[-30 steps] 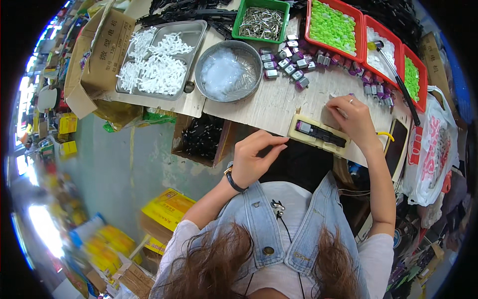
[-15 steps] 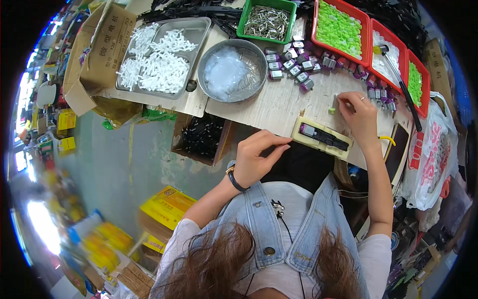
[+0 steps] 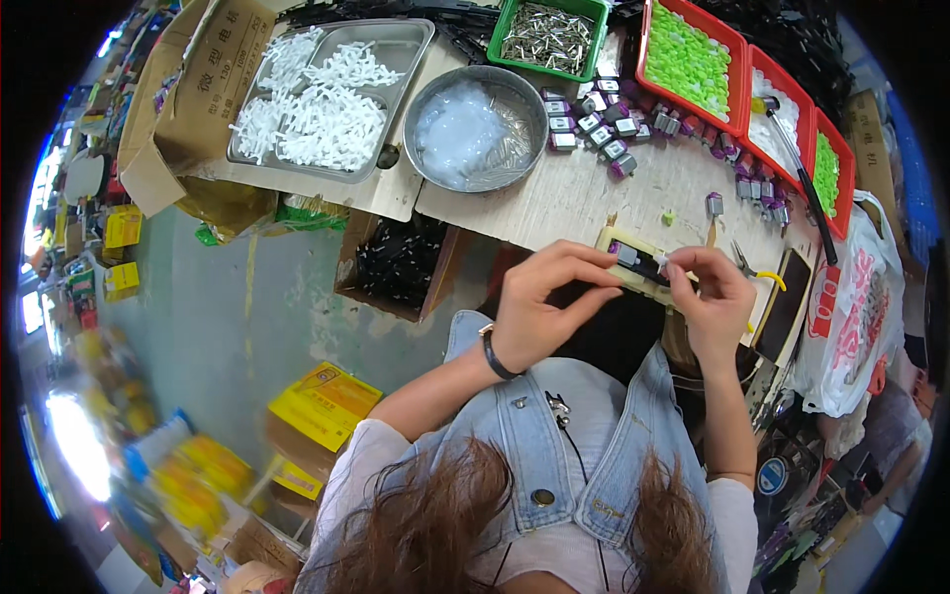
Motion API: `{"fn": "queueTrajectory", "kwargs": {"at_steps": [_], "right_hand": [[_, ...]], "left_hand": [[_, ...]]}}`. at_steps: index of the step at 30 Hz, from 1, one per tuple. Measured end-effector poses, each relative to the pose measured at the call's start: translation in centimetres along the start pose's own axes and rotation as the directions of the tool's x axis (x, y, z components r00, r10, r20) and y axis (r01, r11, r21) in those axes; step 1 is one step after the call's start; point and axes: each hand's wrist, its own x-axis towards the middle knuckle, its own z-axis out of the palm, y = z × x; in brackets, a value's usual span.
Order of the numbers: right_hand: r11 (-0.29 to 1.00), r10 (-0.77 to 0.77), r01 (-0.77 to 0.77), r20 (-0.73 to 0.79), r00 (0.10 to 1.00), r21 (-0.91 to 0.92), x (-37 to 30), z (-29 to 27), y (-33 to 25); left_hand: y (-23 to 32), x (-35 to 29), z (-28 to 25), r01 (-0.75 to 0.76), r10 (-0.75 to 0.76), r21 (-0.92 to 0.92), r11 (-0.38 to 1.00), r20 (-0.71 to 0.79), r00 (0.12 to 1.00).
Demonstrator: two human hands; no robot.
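A cream fixture block (image 3: 613,238) lies at the table's front edge. In its slot sits a black plastic housing (image 3: 648,267) with a small silver and purple motor (image 3: 626,254) at the left end. My right hand (image 3: 714,297) is over the block's right end, its thumb and forefinger pinching a small white plastic part (image 3: 661,258) just above the housing. Beside the block's left end is my left hand (image 3: 554,297), fingers curved and thumb apart from them, with nothing visible between. Its fingertips are close to the block; I cannot tell whether they touch.
Loose motors (image 3: 604,134) lie behind. A round metal bowl (image 3: 408,139), a steel tray of white parts (image 3: 371,170), a green bin of metal pins (image 3: 495,45) and red bins (image 3: 737,124) line the back. Tweezers (image 3: 747,265) and a green piece (image 3: 668,218) lie near the block.
My right hand has come down and left from the table onto the block, now with a white part in its fingers. My left hand has moved right, its fingertips parting.
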Motion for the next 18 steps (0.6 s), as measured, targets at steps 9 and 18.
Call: {"fn": "queueTrajectory", "kwargs": {"at_steps": [9, 18], "right_hand": [[0.918, 0.211, -0.181, -0.049, 0.976, 0.353, -3.5, 1.7, -2.5], [0.858, -0.483, 0.456, -0.069, 0.873, -0.238, -3.9, -0.3, -1.3]], "left_hand": [[1.1, 0.5, 4.2, -0.051, 0.052, -0.186, 0.981, 0.002, 0.999], [1.4, 0.5, 4.5, 0.481, -0.466, -0.678, 0.556, 0.225, 0.856]]}}
